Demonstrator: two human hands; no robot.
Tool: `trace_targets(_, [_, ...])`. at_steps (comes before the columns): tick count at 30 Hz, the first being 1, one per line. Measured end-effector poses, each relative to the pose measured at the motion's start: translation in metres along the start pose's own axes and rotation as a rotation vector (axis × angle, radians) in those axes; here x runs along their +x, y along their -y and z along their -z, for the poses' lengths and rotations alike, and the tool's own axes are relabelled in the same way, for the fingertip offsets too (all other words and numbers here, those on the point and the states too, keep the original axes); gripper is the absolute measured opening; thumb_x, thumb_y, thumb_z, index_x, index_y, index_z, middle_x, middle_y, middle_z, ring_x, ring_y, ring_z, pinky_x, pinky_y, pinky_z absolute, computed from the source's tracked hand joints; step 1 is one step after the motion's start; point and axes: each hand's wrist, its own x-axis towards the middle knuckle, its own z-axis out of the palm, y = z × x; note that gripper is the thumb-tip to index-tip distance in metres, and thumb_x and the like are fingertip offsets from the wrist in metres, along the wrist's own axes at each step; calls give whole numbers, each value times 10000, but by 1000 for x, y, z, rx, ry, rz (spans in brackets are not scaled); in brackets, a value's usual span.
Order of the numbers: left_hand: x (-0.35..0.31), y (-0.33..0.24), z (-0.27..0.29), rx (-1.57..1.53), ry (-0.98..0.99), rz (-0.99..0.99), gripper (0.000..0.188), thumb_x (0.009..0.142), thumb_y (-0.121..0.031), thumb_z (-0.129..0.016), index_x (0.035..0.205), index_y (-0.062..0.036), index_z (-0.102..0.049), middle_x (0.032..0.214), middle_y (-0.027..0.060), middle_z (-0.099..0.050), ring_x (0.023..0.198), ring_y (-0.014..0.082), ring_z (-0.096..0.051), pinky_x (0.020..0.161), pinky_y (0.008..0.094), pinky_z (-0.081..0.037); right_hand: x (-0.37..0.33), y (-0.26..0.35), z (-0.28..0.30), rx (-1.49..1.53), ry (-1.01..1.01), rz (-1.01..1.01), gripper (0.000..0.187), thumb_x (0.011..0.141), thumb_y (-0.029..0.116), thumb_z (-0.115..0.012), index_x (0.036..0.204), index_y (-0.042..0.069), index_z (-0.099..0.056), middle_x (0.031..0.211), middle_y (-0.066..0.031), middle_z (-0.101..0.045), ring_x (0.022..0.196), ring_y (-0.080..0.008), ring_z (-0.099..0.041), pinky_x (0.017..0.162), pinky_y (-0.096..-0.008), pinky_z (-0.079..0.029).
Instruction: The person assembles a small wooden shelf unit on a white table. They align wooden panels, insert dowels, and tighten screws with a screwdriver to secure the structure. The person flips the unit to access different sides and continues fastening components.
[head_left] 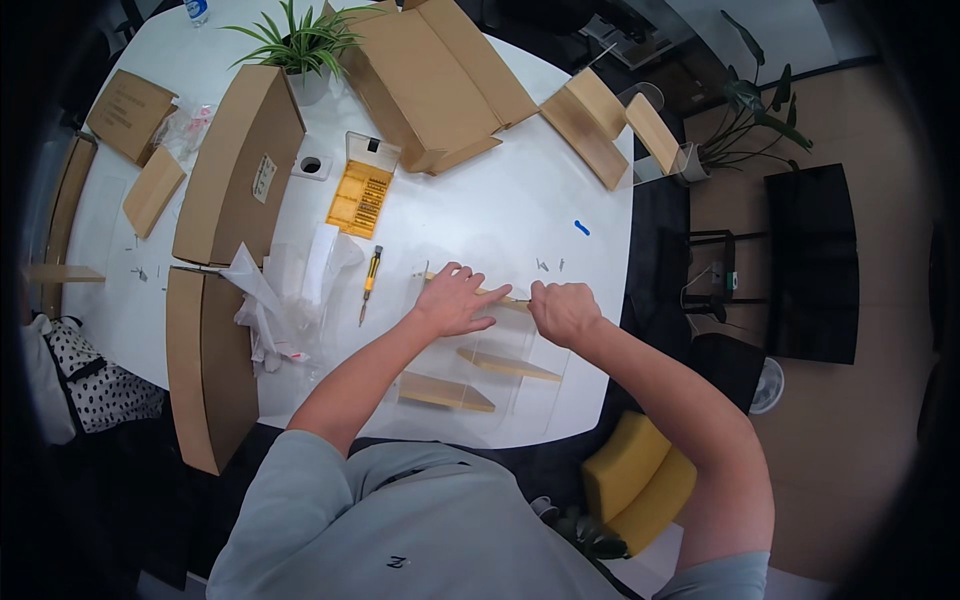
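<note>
My left hand [455, 302] lies with fingers spread over the far edge of a clear-panelled rack with wooden boards, pressing near a narrow board. My right hand [565, 314] is closed in a fist at that board's right end. A thin dark tip shows beside its fingers, but what it grips is mostly hidden. Nearer to me in the rack are two more wooden boards, one at left [447, 391] and one at right [510, 365]. Small screws [543, 265] lie beyond my right hand. To the left of my left hand rests a yellow-and-black screwdriver [371, 283].
An open yellow bit case [358, 199] and a small blue piece [582, 228] lie farther off. Cardboard boxes [235, 165] and plastic wrapping [290, 300] stand along the left. An open carton [430, 80], a potted plant [305, 50] and another wood-and-clear rack [585, 130] are at the back.
</note>
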Motion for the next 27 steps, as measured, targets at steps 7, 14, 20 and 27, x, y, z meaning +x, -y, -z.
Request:
trace_targets(7, [-1,0,-9,35,-31,-4,680,979,-599,-524,1589,-340,-373,1249,104,-621,1127,263,-605,1066,432,-393,-9,-20,-24,-354,-273,450,161,932,164,-572,809,66,-608,718,-85,-631,635,-244,-686,541,-352,-531])
trace_targets(14, [-1,0,-6,28,-24,-9,682,974,-602,-531,1583,-335,-381,1273,106,-618,1140,261,-605,1067,434,-397,26,-11,0,659,238,-521,235,905,179,-624,899,-44,-698,830,-234,-733,780,-354,-746,650,-424,-597])
trace_targets(20, [0,0,-6,14,-9,-5,674,977,-607,-524,1580,-338,-387,1272,105,-618,1139,261,-607,1067,431,-399,4,-11,-6,-21,7,47,212,954,211,-598,902,14,-660,896,-186,-739,788,-306,-747,625,-404,-584])
trace_targets(27, [0,-1,-3,11,31,4,669,976,-598,-530,1577,-338,-391,1325,110,-610,1160,265,-605,1071,434,-397,-1,-20,-14,-131,27,250,171,952,175,-575,895,34,-652,839,-174,-729,767,-316,-739,610,-412,-572])
